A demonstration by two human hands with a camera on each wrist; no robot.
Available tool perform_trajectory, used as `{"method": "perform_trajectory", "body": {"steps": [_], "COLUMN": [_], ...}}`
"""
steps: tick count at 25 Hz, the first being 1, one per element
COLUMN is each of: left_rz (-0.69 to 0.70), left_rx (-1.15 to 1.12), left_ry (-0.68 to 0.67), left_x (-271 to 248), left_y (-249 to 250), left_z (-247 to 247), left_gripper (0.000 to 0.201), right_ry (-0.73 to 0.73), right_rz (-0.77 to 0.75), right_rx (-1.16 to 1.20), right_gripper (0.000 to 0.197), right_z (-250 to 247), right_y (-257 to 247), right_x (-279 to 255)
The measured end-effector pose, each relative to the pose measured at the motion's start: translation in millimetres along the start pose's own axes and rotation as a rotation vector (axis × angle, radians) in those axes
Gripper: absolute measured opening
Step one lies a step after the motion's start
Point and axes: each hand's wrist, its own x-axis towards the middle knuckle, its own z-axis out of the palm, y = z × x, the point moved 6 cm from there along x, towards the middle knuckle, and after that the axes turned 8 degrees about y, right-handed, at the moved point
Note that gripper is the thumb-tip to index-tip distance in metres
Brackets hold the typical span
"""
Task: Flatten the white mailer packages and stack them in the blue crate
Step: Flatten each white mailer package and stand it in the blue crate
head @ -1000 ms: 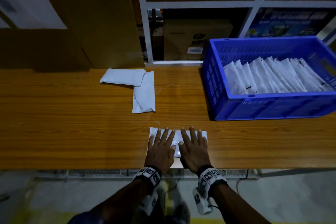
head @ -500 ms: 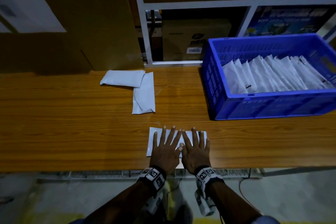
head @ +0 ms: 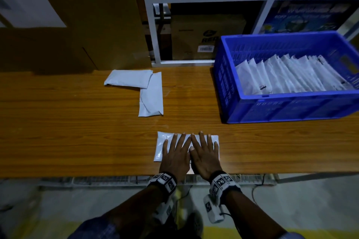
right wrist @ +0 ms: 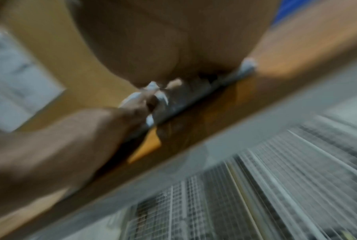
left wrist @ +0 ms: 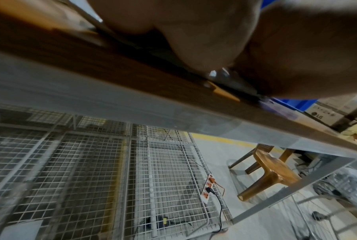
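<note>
the white mailer [head: 161, 146] under the hands is a glossy plastic rectangle, faintly crinkled with small highlights along its left edge, lying flat on the desk [head: 77, 141] close to the near edge and straight in front of the person. the left hand [head: 174, 154] lies palm down on its left and middle part, fingers straight and spread; the right hand [head: 205, 153] lies palm down on its right part, fingers straight and close together, the two hands side by side with the index fingers almost meeting. neither grip is closed round anything: both are flat and released, only pressing on the mailer. the right wrist view, heavily blurred, shows the heel of the palm [right wrist: 152, 53] on the white plastic [right wrist: 163, 97] at the desk's edge; the left wrist view shows the same from the other side, the palm [left wrist: 193, 40] down on the wood. farther back on the desk, two more white mailers lie in an l shape: a puffy, pillow-like one [head: 128, 79] set crosswise, and a flatter one [head: 151, 97] set lengthwise with a creased near end, its far end touching the first. to the right stands the blue crate [head: 281, 110], rigid plastic with slotted walls, holding a row of white mailers [head: 291, 77] leaning against one another like files. the desk top is smooth orange-brown wood grain. behind it stand brown cardboard boxes [head: 87, 25] and a white metal shelf frame [head: 153, 25]; below the desk, wire mesh panels [left wrist: 80, 178] and a power strip [left wrist: 208, 190] lie on the floor.
</note>
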Motion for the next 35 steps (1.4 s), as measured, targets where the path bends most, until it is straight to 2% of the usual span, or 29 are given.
{"method": "perform_trajectory", "body": {"steps": [3, 7, 9, 12, 20, 23, 29, 35], "left_rz": [-0.009, 0.041, 0.008, -0.03, -0.108, -0.101, -0.072, -0.043], "left_rx": [-0.042, -0.126, -0.159, -0.037, -0.043, -0.047, -0.059, -0.076], "left_ry": [-0.028, -0.041, -0.044, 0.021, 0.037, 0.058, 0.087, 0.108], "left_x": [-0.4, 6.7, 5.8, -2.7, -11.4, -11.9, -13.6, -14.3], "left_y": [-2.4, -7.0, -12.7, -19.0, -27.9, -30.5, -29.3, -27.1], "left_z": [2.4, -7.3, -12.9, -19.1, -5.3, -3.6, -3.3, -5.3], "left_gripper": [0.056, 0.068, 0.065, 0.058, 0.059, 0.058, 0.059, 0.059], "right_ry": [0.025, 0.087, 0.086, 0.078, -0.011, 0.0, 0.08, 0.054], "right_rz": [-0.002, 0.0, 0.008, 0.018, -0.038, -0.092, -0.088, -0.075], "right_rx": [-0.044, -0.122, -0.149, -0.161, -0.103, -0.151, -0.198, -0.164], "right_gripper": [0.06, 0.058, 0.056, 0.056, 0.058, 0.055, 0.055, 0.055], "right_z": [11.0, 12.7, 13.4, 13.7, 6.6, 7.9, 14.0, 15.0], "right_y": [3.5, 2.3, 2.3, 2.7, 0.2, -6.1, -8.3, -7.3], "right_x": [-2.0, -1.8, -1.3, -0.8, -1.2, -6.9, -10.4, -7.3]}}
